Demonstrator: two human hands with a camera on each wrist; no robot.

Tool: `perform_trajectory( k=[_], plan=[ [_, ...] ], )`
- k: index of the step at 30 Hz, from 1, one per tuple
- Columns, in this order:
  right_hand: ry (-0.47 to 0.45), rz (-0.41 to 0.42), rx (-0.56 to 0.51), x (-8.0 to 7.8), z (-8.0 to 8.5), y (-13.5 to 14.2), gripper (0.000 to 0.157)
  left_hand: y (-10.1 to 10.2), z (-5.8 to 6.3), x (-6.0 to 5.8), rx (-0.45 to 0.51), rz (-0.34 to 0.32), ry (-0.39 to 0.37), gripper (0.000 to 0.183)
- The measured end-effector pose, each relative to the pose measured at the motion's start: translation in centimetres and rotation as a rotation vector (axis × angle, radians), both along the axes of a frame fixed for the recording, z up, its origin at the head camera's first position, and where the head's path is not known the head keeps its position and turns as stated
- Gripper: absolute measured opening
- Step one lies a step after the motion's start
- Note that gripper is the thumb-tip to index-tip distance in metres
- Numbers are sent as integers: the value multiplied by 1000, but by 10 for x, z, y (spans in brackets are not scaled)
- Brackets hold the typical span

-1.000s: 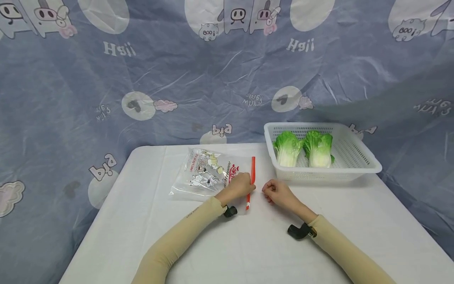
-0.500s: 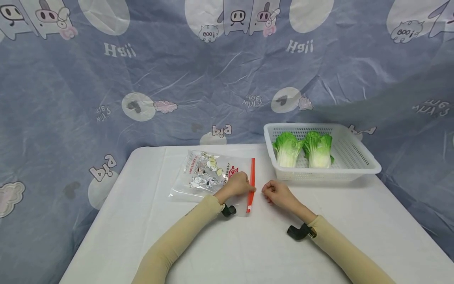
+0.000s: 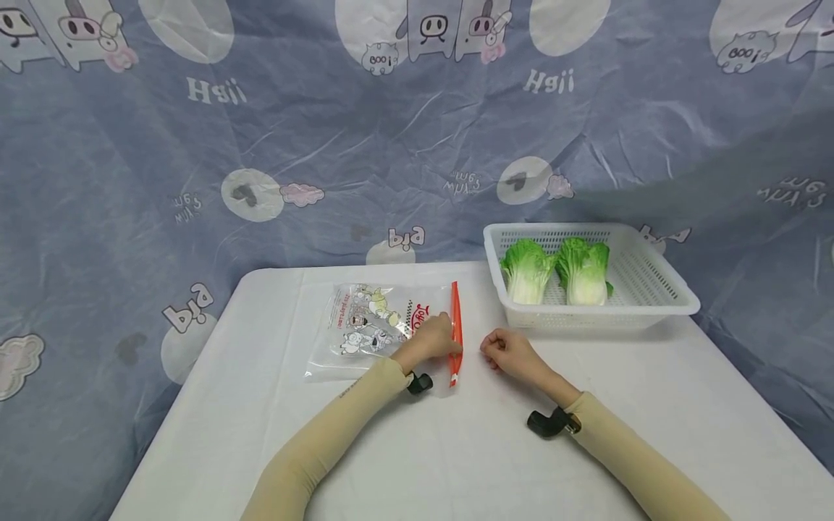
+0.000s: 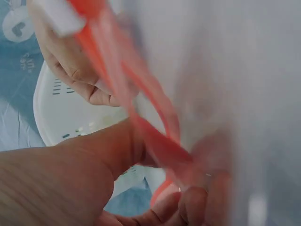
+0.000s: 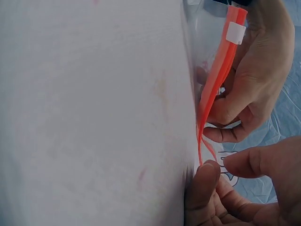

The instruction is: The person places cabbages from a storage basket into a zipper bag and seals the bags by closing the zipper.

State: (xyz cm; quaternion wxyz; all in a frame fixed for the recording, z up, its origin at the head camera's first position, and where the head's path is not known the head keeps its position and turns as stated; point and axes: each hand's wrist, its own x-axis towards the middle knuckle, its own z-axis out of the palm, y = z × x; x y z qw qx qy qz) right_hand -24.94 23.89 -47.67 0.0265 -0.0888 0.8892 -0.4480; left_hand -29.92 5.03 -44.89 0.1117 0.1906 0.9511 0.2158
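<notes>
A clear slider zip bag (image 3: pixel 371 325) with cartoon animals and red lettering lies on the white table. My left hand (image 3: pixel 430 339) pinches its red zipper strip (image 3: pixel 456 311) partway along. The two red edges stand apart in the left wrist view, with the thumb (image 4: pixel 117 146) at the gap between them. A white slider (image 5: pixel 235 33) sits near one end of the strip. Just right of the bag's mouth, my right hand (image 3: pixel 515 356) rests on the table, fingers loosely curled and holding nothing.
A white perforated basket (image 3: pixel 612 311) stands at the back right of the table (image 3: pixel 495 449). Inside are two heads of leafy cabbage, the left one (image 3: pixel 526 271) beside the right one (image 3: pixel 585 271). A patterned blue-grey curtain (image 3: pixel 365 130) hangs behind.
The bag and its red strip have shifted slightly left with my left hand, and the red edges have parted. My right hand stays in place.
</notes>
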Motion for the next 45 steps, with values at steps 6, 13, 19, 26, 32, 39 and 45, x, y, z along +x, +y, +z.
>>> perform_trajectory(
  k=[6, 13, 19, 26, 32, 39, 45],
  plan=[
    [9, -5, -3, -1, -1, 0, 10, 1, -1, 3, 6, 66, 48, 48],
    [-6, -9, 6, -1, -3, 0, 12, -5, 0, -1, 36, 88, 113, 32],
    [-81, -12, -2, -5, 4, -5, 24, -17, 33, 2, 121, 32, 88, 25],
    [-203, -16, -118, -19, 9, -24, 51, -21, 60, 15, 39, -81, 107, 9],
    [-266, -3, -323, -33, 10, -38, 56, -14, 61, 23, -18, -35, 82, 16],
    [-206, 3, -350, -44, 7, -45, 27, -11, 55, 26, -30, 10, 224, 12],
    [-179, 11, -365, -43, 8, -49, 25, -14, 53, 24, -66, 126, 370, 26]
  ],
)
